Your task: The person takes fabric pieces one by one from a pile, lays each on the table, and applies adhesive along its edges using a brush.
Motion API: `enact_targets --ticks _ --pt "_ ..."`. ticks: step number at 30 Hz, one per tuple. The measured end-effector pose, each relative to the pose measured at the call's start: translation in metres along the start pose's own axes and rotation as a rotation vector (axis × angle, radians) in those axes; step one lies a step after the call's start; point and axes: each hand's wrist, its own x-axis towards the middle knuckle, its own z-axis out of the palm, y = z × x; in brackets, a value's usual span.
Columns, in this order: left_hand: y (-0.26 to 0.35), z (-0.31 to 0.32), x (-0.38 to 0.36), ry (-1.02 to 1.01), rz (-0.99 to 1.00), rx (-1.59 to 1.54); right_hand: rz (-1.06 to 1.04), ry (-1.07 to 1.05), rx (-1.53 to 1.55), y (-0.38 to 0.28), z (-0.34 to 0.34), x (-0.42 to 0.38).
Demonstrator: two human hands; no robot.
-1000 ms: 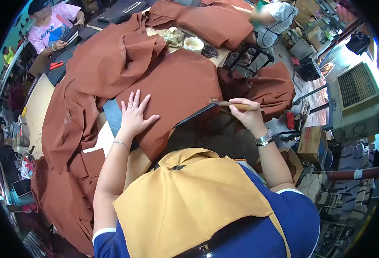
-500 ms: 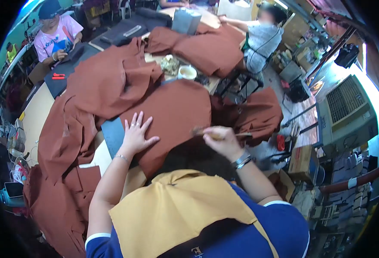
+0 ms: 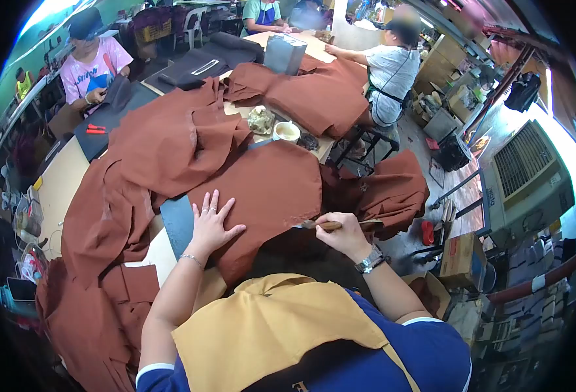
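Note:
My right hand [image 3: 346, 236] is closed around a wooden-handled brush [image 3: 330, 226]. Its tip meets the edge of a reddish-brown fabric piece [image 3: 268, 179], where a pale, wet-looking streak shows. My left hand [image 3: 213, 225], fingers spread, lies flat on the same piece and presses it down. A blue-grey sheet [image 3: 178, 219] sticks out from under the piece, left of that hand. Beyond the piece stands a white cup [image 3: 286, 131] with cream-coloured contents, beside a crumpled pale lump [image 3: 260, 120].
Folded brown fabric [image 3: 170, 144] is heaped to the left, with more hanging at the right [image 3: 392, 193]. Red-handled scissors [image 3: 96, 129] lie on dark cloth. A grey metal box [image 3: 284, 54] stands farther back. Several co-workers sit around the table; a large cooler [image 3: 523, 166] is at right.
The brush and my right hand have moved slightly down and right along the fabric edge. My left hand stays flat on the piece. The whole view has shifted a little.

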Motion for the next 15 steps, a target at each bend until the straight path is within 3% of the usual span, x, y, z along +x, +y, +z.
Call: enact_targets --ticks 3,4,8,11,13,15 --pt "0.000 0.002 0.001 0.016 0.011 -0.014 -0.101 0.061 0.197 -0.035 0.027 0.013" --pt "0.000 0.003 0.001 0.017 0.014 -0.016 -0.056 -0.035 0.220 -0.035 0.033 0.011" --pt "-0.002 0.005 0.002 0.043 0.026 -0.009 -0.011 -0.038 0.058 -0.020 0.010 0.004" --pt "-0.007 0.012 0.002 0.064 0.032 0.012 -0.159 0.059 0.138 -0.032 0.027 0.011" --pt "-0.006 0.010 0.002 0.052 0.020 0.013 -0.089 -0.080 0.152 -0.040 0.042 0.011" --pt "-0.007 0.013 0.000 0.040 0.014 0.036 -0.107 -0.070 0.178 -0.038 0.036 0.005"
